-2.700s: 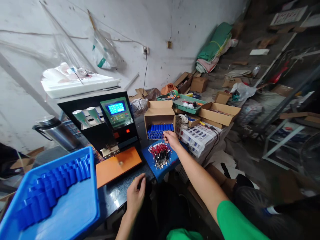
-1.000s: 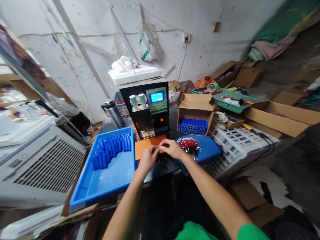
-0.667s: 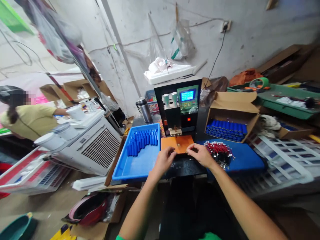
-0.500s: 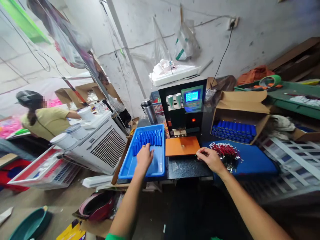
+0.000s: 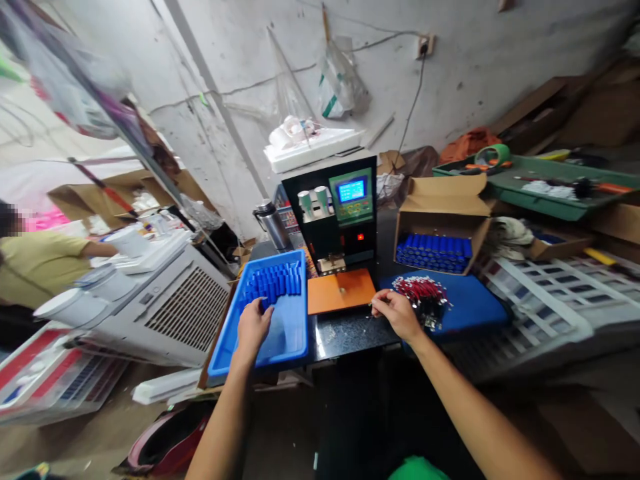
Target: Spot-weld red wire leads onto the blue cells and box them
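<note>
Your left hand (image 5: 253, 325) has drawn back from the blue cells (image 5: 274, 283) in the blue tray (image 5: 295, 343), fingers loose and empty; your right hand (image 5: 396, 313) stays pinched beside the red-wired leads (image 5: 423, 298), contents unclear.

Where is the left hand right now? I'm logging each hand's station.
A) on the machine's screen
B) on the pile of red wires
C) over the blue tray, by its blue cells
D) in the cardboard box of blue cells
C: the left hand is over the blue tray, just below the blue cells lined up in it.
</note>
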{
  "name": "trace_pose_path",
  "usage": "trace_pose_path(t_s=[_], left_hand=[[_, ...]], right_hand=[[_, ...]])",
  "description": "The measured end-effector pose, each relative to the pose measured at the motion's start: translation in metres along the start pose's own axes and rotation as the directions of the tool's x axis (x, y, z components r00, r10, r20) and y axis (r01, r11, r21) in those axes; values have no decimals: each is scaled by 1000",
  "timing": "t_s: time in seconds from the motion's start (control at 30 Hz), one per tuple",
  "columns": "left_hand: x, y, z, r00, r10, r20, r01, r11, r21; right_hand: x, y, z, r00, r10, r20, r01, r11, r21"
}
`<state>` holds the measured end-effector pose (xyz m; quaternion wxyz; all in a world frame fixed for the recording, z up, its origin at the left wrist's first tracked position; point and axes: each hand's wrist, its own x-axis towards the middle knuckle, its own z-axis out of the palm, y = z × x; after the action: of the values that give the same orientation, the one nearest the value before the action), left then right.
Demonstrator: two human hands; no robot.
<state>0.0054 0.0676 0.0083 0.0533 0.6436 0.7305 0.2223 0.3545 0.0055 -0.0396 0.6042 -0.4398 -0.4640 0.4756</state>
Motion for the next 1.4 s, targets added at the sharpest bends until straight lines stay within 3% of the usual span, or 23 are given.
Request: trace_pose_path(t_s=[0.03, 0.1, 0.17, 0.3, 0.4, 0.53, 0.7, 0.87, 1.03, 1.4], left_hand=[[0, 10, 6, 999, 47, 14, -43, 980, -196], [-2, 38, 23, 989, 138, 54, -89, 845, -527], [-7, 72, 43, 976, 197, 87, -80, 706, -704], [-13, 129, 78, 964, 240, 118, -48, 589, -807], [-11, 146, 89, 963, 242, 115, -46, 573, -818], [-11, 149, 94, 958, 272, 90, -79, 553, -829], [-16, 146, 99, 959, 237, 159, 11, 527, -850], [-11, 144, 103, 952, 296, 75, -148, 663, -734], [-9, 146, 105, 956, 287, 60, -158, 678, -718], [-12, 146, 105, 964, 266, 20, -180, 704, -687]], right_hand=[[4, -1, 0, 1000, 12, -13, -12, 1000, 29], [11, -3, 2, 999, 14, -42, -12, 998, 61], [17, -5, 6, 998, 3, -58, 1, 997, 72], [23, -7, 12, 997, 1, -80, 6, 996, 87], [29, -8, 13, 994, 16, -107, -5, 995, 100], [44, -7, 20, 989, 23, -143, -7, 994, 110], [63, -1, 36, 986, 25, -164, -4, 992, 126], [75, 8, 47, 986, 35, -165, -11, 989, 149], [87, 14, 58, 987, 6, -159, 16, 990, 140], [93, 12, 68, 987, -74, -145, 53, 988, -143]])
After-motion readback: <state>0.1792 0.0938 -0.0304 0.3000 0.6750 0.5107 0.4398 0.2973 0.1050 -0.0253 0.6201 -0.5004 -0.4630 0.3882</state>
